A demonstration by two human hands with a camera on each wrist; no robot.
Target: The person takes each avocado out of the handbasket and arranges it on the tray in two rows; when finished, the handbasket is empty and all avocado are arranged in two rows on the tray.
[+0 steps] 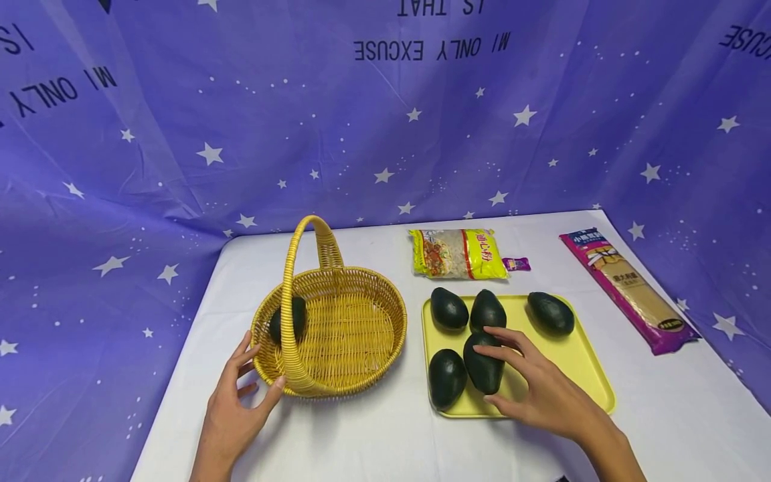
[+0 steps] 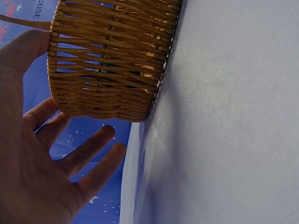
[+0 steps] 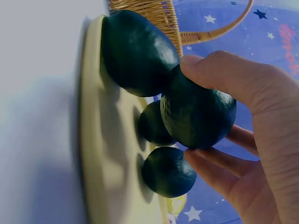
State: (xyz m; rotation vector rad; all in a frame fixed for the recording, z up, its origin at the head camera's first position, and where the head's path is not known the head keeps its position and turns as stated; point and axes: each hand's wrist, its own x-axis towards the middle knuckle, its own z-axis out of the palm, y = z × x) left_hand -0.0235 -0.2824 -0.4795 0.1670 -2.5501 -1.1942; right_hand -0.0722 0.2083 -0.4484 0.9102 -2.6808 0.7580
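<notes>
My right hand (image 1: 542, 388) holds a dark green avocado (image 1: 484, 365) between thumb and fingers above the yellow tray (image 1: 587, 375). In the right wrist view this avocado (image 3: 198, 112) looks raised off the tray, its side against or close to another avocado (image 3: 138, 53). Several more avocados lie on the tray, one alone at its right (image 1: 551, 314). At the left, a wicker basket (image 1: 349, 328) with a tall handle has one avocado (image 1: 289, 320) inside, partly behind the handle. My left hand (image 1: 235, 408) touches the basket's rim with thumb and fingertips; its lower fingers spread apart in the left wrist view.
A yellow pasta bag (image 1: 458, 254) and a small purple packet (image 1: 517, 264) lie behind the tray. A long purple spaghetti pack (image 1: 629, 288) lies at the right. White cloth (image 1: 373, 442) covers the table, with a purple starry curtain (image 1: 337, 120) behind.
</notes>
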